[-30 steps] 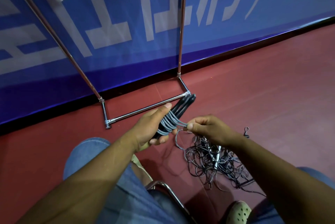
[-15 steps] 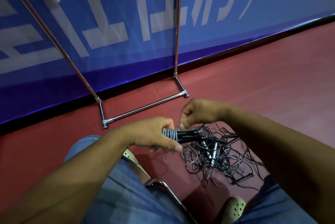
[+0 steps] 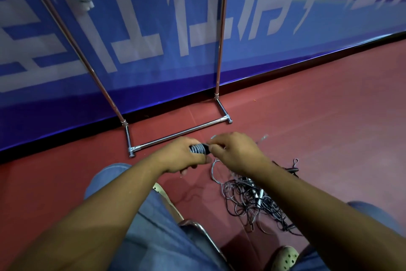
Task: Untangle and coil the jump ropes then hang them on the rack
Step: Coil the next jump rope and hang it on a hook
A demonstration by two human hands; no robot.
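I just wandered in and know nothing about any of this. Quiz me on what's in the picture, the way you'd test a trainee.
1. True or false: a tangled pile of ropes lies on the red floor, nearer the person than the rack.
2. What does the left hand grip? A) a coiled bundle B) a shoe C) a broom
3. Fill in: the right hand meets the coiled bundle with its fingers at the bundle's ____ end (left or right in the picture).

Key: 1 true; 2 A; 3 right.
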